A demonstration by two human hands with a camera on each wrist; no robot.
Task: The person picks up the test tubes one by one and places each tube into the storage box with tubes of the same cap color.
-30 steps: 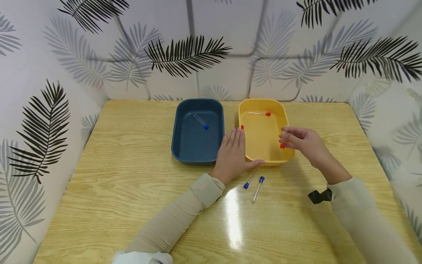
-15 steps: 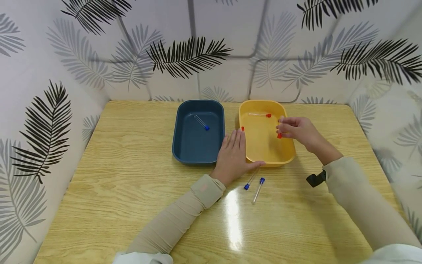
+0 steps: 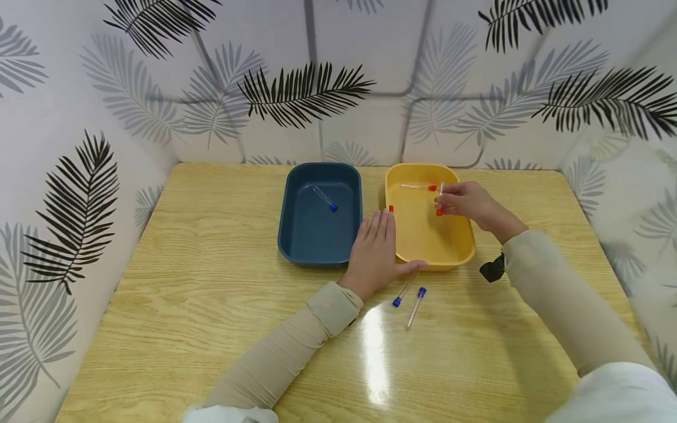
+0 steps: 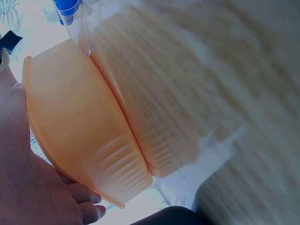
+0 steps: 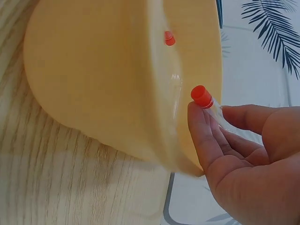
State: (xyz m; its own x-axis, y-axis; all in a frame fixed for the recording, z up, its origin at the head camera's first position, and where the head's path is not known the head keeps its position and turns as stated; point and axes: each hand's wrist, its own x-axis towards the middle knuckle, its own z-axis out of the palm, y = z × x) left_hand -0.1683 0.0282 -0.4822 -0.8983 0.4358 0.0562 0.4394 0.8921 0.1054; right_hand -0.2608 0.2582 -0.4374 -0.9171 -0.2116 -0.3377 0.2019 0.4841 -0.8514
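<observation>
Over the right side of the yellow bin (image 3: 423,241), my right hand (image 3: 473,202) pinches a clear test tube with a red cap (image 5: 202,96) between thumb and fingers. The cap points down toward the bin in the head view. My left hand (image 3: 372,252) rests with straight fingers along the bin's near left rim, its thumb spread along the front edge. Inside the bin lies a red-capped tube (image 3: 418,187) near the back wall. Another red cap (image 3: 391,208) shows just beyond my left fingertips, the rest of it hidden.
Left of the yellow bin stands a dark blue bin (image 3: 317,247) with a blue-capped tube (image 3: 325,198) in it. On the wooden table (image 3: 211,282), in front of the yellow bin, lie two more blue-capped tubes, one (image 3: 415,308) fully in sight, the other (image 3: 401,295) partly under my left thumb.
My right hand has moved left and toward the back of the yellow bin, carrying the red-capped test tube. My left hand has stayed on the rim.
</observation>
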